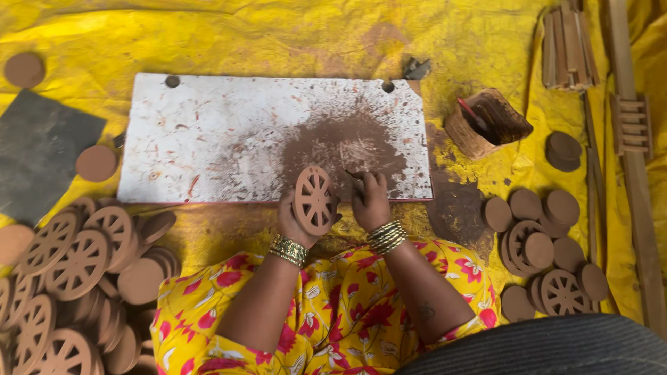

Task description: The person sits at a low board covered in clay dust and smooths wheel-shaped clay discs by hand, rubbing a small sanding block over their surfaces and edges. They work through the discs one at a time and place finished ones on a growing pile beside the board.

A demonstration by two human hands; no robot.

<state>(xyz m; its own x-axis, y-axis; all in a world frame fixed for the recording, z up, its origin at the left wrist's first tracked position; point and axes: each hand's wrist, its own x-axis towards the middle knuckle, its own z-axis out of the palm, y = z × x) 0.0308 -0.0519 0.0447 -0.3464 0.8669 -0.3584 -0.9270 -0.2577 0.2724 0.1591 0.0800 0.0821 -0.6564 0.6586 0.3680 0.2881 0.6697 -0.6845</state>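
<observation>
While we look down from above, we hold a brown clay wheel (315, 200) upright in our left hand (295, 221), the fingers closed around its lower left rim so its spokes and hub face the camera. It stands at the near edge of a white board (229, 139), just in front of a patch of dark brown dust (344, 142) spread over the board's right half. Our right hand (370, 201) sits just beside the wheel, curled shut on a thin dark tool (352, 174) whose tip pokes out to the left above the knuckles, close to the wheel's right rim; whether tip and rim touch we cannot tell. Gold bangles (387, 237) ring both wrists.

To the left we see a heap of finished spoked wheels (69, 271) mixed with plain discs. To the right lies a smaller group of plain discs and wheels (545, 250) on the yellow sheet (278, 35). Beyond the board's right end a small woven basket (486, 125) stands with a red-handled stick in it. Wooden sticks (566, 45) lie at the far right, and a dark grey slab (38, 153) lies at the left.
</observation>
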